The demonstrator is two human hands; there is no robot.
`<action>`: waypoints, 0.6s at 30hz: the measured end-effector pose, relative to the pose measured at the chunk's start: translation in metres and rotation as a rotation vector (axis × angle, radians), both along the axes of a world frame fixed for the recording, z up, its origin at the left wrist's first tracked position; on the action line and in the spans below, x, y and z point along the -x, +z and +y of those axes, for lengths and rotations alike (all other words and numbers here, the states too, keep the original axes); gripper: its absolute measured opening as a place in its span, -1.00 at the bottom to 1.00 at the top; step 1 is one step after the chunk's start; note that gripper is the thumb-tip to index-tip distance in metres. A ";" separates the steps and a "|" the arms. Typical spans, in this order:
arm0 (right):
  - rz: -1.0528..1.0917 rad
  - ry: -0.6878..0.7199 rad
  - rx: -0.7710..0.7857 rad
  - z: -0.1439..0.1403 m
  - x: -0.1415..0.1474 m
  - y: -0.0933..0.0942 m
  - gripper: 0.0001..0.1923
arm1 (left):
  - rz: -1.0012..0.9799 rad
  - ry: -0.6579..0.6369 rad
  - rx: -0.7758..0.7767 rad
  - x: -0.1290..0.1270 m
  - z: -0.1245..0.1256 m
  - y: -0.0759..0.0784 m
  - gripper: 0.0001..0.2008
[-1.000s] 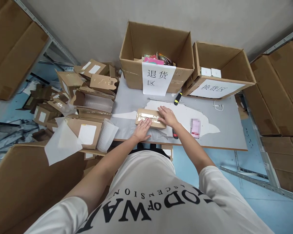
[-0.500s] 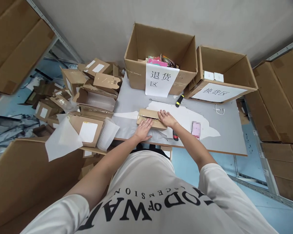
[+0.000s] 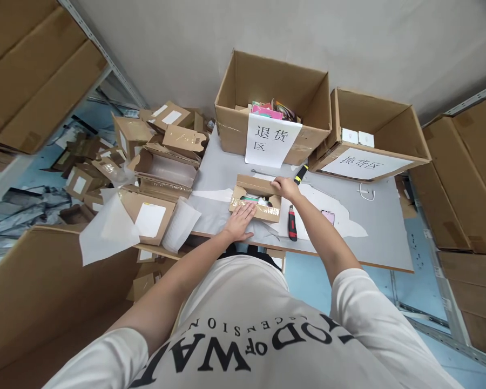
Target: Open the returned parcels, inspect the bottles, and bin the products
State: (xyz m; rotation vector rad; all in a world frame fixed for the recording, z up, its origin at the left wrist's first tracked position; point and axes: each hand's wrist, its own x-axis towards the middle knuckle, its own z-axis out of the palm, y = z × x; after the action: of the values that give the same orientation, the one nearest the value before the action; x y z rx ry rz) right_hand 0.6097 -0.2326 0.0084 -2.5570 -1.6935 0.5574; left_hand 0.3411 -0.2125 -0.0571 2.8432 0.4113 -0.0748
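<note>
Since the earlier frames, the top flaps of the small brown cardboard parcel (image 3: pixel 254 201) had come apart: half a second before it lay shut under both palms, and now its far flap stood raised and the inside showed, with something teal and white lying in it, too small to make out. Both hands had shifted with it. The right hand (image 3: pixel 285 187) had moved to the far right corner and pinched the raised flap between fingers and thumb. The left hand (image 3: pixel 240 221) lay flat and open, its fingers spread on the near taped flap and its heel on the white paper sheet (image 3: pixel 210 213) under the parcel.

The parcel sat near the front edge of the grey worktable (image 3: pixel 380 227), a little left of its middle. Just right of it lay a red-and-black utility knife (image 3: pixel 292 223), and beyond that a small pink item (image 3: pixel 328 217). A yellow-and-black-handled tool (image 3: pixel 300 173) lay behind the right hand, touching nothing that could be told.

At the back of the table stood two large open cardboard cartons, each with a white paper sign: the left carton (image 3: pixel 273 102) held colourful packets, the right carton (image 3: pixel 370 135) two small white boxes. A heap of opened brown mailer boxes (image 3: pixel 157 162) crowded the left side.
</note>
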 end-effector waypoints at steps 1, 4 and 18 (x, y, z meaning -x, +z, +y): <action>0.018 -0.084 -0.013 0.001 -0.001 -0.005 -0.55 | 0.000 -0.003 0.003 0.000 0.000 0.000 0.01; 0.046 -0.308 -0.033 0.003 0.005 -0.022 -0.52 | -0.005 -0.011 0.006 0.000 0.001 -0.001 0.01; -0.124 -0.001 -0.446 -0.022 0.025 -0.041 -0.59 | -0.245 0.121 0.286 0.000 0.014 0.007 -0.16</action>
State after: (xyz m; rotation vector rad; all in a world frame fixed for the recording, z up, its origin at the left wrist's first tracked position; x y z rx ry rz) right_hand 0.5848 -0.2544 -0.0330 -2.3054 -1.6240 0.0103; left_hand 0.3415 -0.1984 -0.0502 2.5010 0.4748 0.2182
